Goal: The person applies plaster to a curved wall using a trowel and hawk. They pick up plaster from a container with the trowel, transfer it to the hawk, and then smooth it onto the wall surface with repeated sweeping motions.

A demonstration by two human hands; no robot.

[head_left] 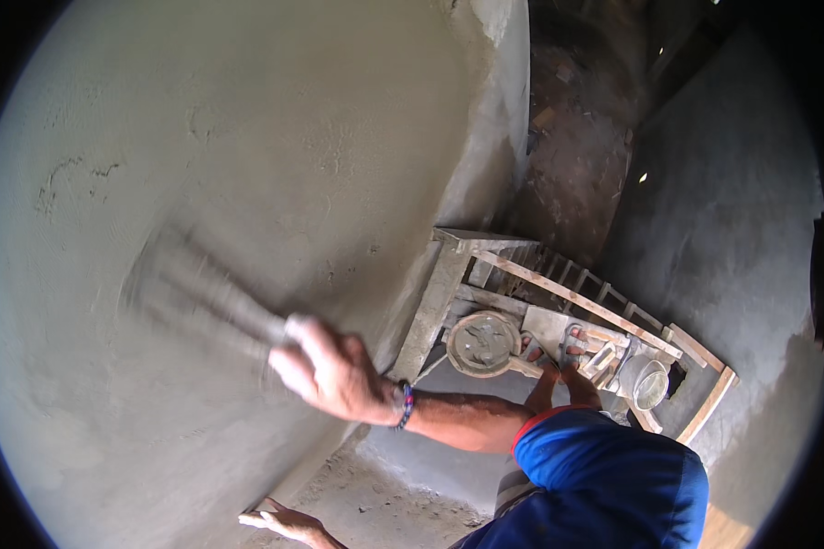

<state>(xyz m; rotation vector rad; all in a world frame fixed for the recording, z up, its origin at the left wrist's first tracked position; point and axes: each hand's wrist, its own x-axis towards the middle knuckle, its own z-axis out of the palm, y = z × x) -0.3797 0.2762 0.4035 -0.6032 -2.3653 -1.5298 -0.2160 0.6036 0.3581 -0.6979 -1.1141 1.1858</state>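
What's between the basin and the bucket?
In the head view, the person's feet stand there, with a pale, blocky tool between the feet and the bucket.

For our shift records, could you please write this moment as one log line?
Right hand: gripping blurred tool at wall | Left hand: by wall's lower edge | Also in view: round tub, bucket, wooden frame

Wall (275, 137) softly lit; floor (577, 165) dim; tool (201, 295) motion-blurred; edges bent, corners black.
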